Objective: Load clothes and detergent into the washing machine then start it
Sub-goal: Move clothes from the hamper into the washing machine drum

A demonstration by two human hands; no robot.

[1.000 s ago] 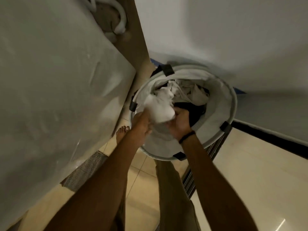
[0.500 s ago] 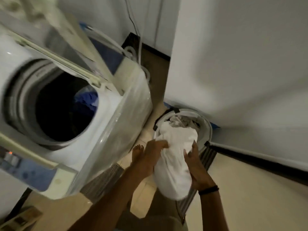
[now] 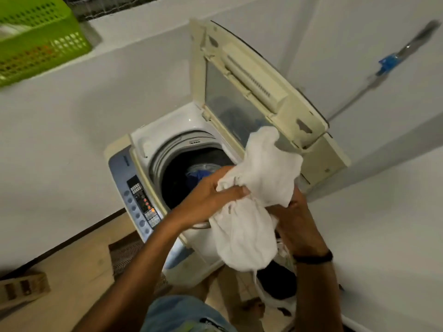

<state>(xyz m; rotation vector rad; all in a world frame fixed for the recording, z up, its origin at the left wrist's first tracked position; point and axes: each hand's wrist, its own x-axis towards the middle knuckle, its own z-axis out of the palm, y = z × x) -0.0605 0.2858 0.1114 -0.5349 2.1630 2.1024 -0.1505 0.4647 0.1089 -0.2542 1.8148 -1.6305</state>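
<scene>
A top-loading washing machine point(image 3: 148, 144) stands against the wall, its lid point(image 3: 254, 92) raised upright. Its dark drum point(image 3: 177, 178) holds a blue garment point(image 3: 197, 177). I hold a bunched white cloth point(image 3: 261, 178) over the drum's right rim. My left hand point(image 3: 211, 195) grips its left side and my right hand point(image 3: 293, 224) grips it from below right. The control panel point(image 3: 140, 195) with lit indicators runs along the machine's left side. The laundry basket point(image 3: 275, 283) sits on the floor below my right forearm, dark clothes inside.
A green perforated basket point(image 3: 40, 37) sits on a ledge at upper left. A mop handle with a blue clip point(image 3: 386, 63) leans on the right wall. A wooden crate point(image 3: 24, 288) is on the floor at lower left, and a floor mat point(image 3: 124, 257) lies by the machine.
Both hands lifted the white cloth out of the laundry basket and carried it up and left over the open drum. My view turned from the basket to the machine.
</scene>
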